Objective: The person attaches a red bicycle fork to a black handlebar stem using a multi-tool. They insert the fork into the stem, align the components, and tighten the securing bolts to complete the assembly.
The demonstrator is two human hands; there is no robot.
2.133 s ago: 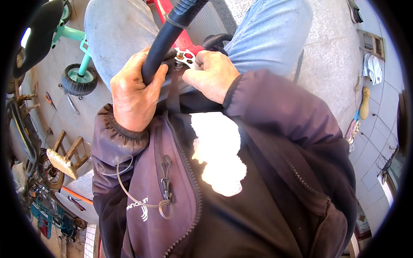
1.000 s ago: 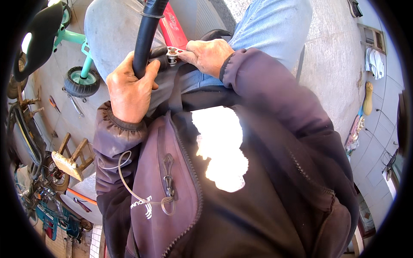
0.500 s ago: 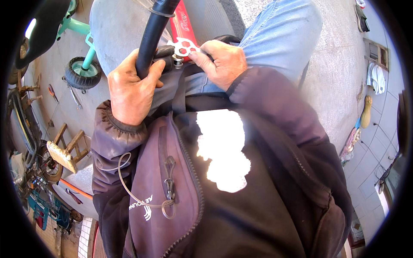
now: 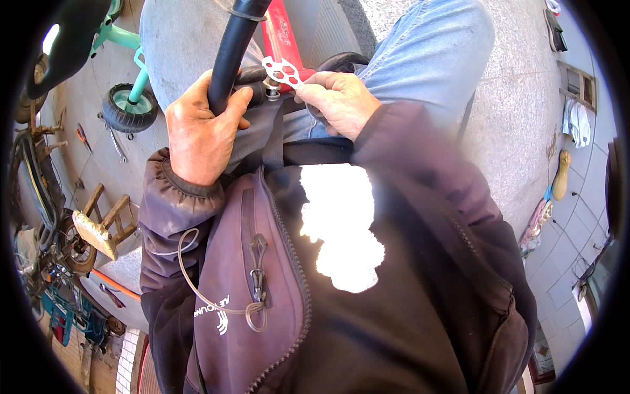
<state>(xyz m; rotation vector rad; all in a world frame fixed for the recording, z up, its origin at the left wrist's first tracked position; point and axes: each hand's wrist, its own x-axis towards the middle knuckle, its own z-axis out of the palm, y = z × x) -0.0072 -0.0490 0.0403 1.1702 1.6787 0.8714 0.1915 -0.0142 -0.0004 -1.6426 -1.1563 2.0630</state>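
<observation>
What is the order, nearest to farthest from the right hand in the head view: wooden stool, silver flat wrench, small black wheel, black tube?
1. Silver flat wrench: held in the right hand.
2. Black tube: in the left hand.
3. Small black wheel: farther left.
4. Wooden stool: at lower left.

The flat silver metal wrench (image 4: pixel 282 71), in the right hand (image 4: pixel 341 103), is right of the round black tube (image 4: pixel 235 62) in the left hand (image 4: pixel 202 131). Further left, a black-tyred wheel (image 4: pixel 128 121) stands beyond a wooden stool (image 4: pixel 94 234).
</observation>
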